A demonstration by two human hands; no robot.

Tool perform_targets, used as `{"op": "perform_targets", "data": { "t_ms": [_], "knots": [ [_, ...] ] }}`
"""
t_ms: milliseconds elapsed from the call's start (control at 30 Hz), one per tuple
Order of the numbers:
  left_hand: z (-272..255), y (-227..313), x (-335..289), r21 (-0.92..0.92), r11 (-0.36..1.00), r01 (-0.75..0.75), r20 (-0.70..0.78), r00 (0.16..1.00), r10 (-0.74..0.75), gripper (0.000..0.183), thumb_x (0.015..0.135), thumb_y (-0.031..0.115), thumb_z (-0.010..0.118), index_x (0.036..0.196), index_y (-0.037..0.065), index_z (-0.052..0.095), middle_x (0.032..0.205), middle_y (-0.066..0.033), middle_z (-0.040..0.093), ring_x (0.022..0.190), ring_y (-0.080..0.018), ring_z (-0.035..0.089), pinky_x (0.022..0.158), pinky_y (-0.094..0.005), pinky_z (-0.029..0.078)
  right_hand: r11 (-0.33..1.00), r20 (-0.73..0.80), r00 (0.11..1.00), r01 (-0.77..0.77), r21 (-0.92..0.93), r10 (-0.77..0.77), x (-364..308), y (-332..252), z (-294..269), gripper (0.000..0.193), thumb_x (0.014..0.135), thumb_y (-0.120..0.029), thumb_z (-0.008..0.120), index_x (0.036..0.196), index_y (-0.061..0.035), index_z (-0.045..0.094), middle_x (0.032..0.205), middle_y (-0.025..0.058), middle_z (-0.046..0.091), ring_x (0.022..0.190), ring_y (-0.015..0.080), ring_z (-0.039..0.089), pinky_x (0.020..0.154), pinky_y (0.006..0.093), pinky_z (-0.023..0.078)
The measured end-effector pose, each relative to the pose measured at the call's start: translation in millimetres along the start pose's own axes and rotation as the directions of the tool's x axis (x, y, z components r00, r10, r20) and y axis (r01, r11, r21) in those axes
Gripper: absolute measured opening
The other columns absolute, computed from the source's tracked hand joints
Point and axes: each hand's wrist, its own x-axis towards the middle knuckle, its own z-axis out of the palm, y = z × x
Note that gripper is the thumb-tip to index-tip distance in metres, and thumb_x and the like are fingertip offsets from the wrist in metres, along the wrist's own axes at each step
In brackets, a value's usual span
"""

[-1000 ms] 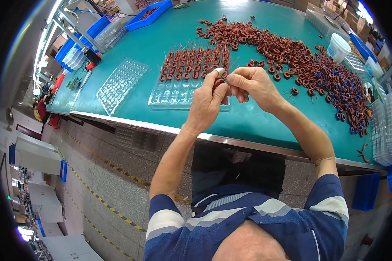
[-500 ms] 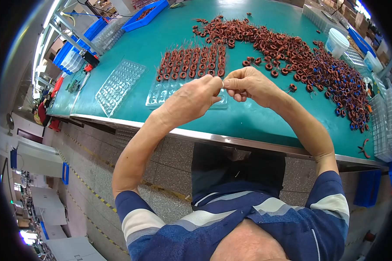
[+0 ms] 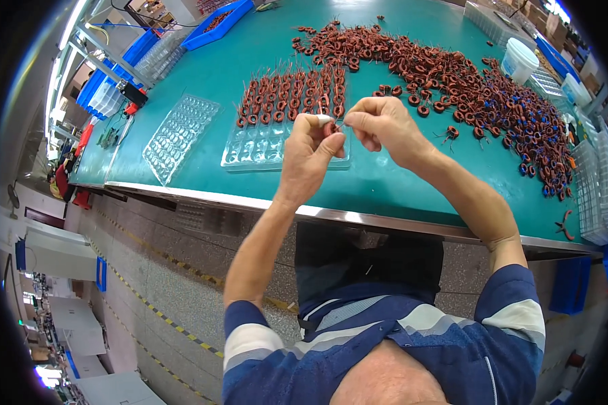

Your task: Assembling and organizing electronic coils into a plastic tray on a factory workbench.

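Between the thumb and fingers of my left hand (image 3: pixel 305 162) is a small ring coil (image 3: pixel 330 130) wound in reddish copper wire. A white cover sits on one fingertip of that hand. My right hand (image 3: pixel 388 129) pinches at the coil's thin wire lead, just right of the ring; the fingertips partly hide the lead. Both hands are over the near right edge of a clear plastic tray (image 3: pixel 253 156). Rows of similar coils (image 3: pixel 290 94) stand in its far part with their leads upward, while its near pockets hold none.
An unfilled clear tray (image 3: pixel 181 137) lies to the left. A large heap of loose coils (image 3: pixel 439 81) spreads across the right, some with blue parts. Red-handled pliers (image 3: pixel 565 226) lie near the right front edge. A white bucket (image 3: pixel 519 61) and a blue bin (image 3: pixel 217 25) stand farther back.
My left hand has turned upright and its forearm has swung right, bringing the coil into sight. My right hand has shifted slightly and stays close to the left fingertips.
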Motion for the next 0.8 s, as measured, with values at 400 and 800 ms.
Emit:
{"op": "perform_targets", "data": {
  "t_ms": [400, 800],
  "knots": [
    [4.3, -2.2, -2.7, -0.222, 0.950, 0.218, -0.013, 0.974, -0.227, 0.025, 0.099, 0.015, 0.050, 0.115, -0.004, 0.053, 0.081, -0.0046, 0.060, 0.067, -0.0115, 0.058, 0.064, -0.0249, 0.049, 0.971, 0.082, 0.995, 0.078, -0.226, -0.061, -1.4, 3.1, 5.4, 0.023, 0.091, -0.024, 0.065, 0.086, -0.0011, 0.062, 0.062, 0.0004, 0.056, 0.052, 0.0065, 0.052, 0.046, 0.0212, 0.039],
    [-1.3, -15.9, -12.6, -0.481, 0.867, 0.129, -0.126, 0.969, -0.214, 0.019, 0.099, 0.015, 0.049, 0.107, -0.001, 0.057, 0.077, -0.0044, 0.058, 0.065, -0.0131, 0.056, 0.060, -0.0244, 0.047, 0.963, -0.130, 0.965, 0.202, -0.178, -0.226, -6.0, 6.6, 11.0, 0.025, 0.090, -0.023, 0.069, 0.096, 0.0002, 0.063, 0.066, 0.0016, 0.060, 0.054, 0.0061, 0.054, 0.047, 0.0210, 0.043]
  ]
}}
